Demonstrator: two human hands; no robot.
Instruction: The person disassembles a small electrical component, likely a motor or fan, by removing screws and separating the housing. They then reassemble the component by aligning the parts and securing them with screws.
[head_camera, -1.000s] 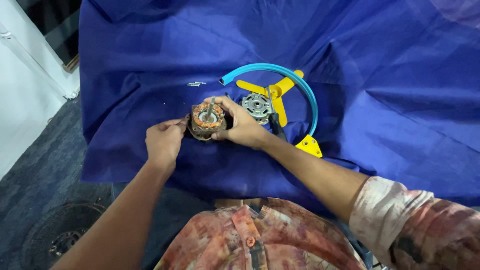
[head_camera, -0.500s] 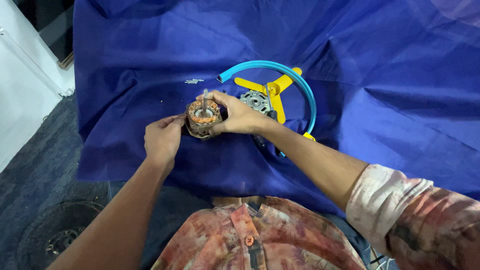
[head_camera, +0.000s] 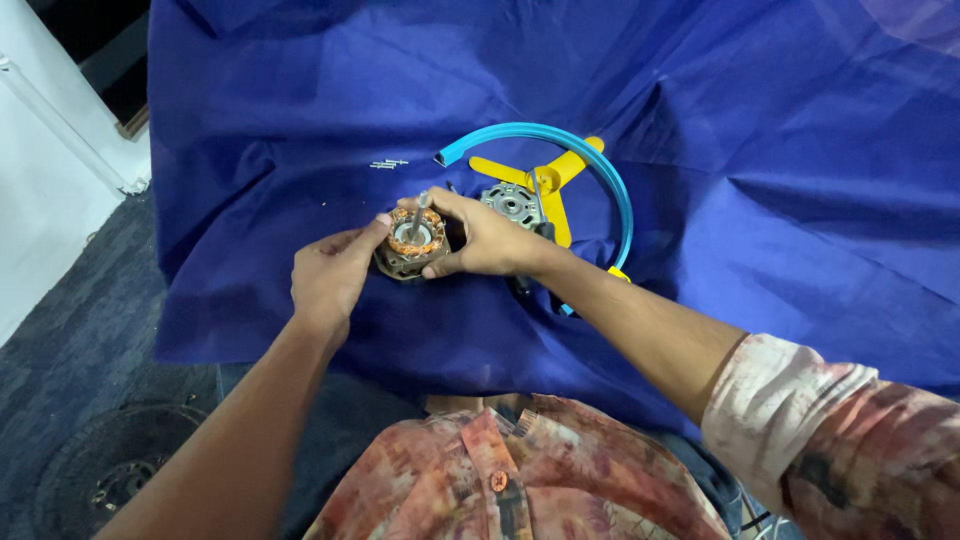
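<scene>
A small electric motor core with copper windings and a steel shaft pointing up rests on the blue cloth. My left hand grips its left side with thumb and fingers. My right hand wraps around its right side. Just right of my right hand lies a grey metal motor cover on a yellow three-armed bracket, ringed by a light blue curved guard.
A few small screws lie on the cloth beyond the motor. A white wall and grey carpet are at the left. A round black fan grille sits on the floor at lower left.
The motor core has been turned so its shaft stands upright. Both hands stay on it and the view has shifted slightly.
</scene>
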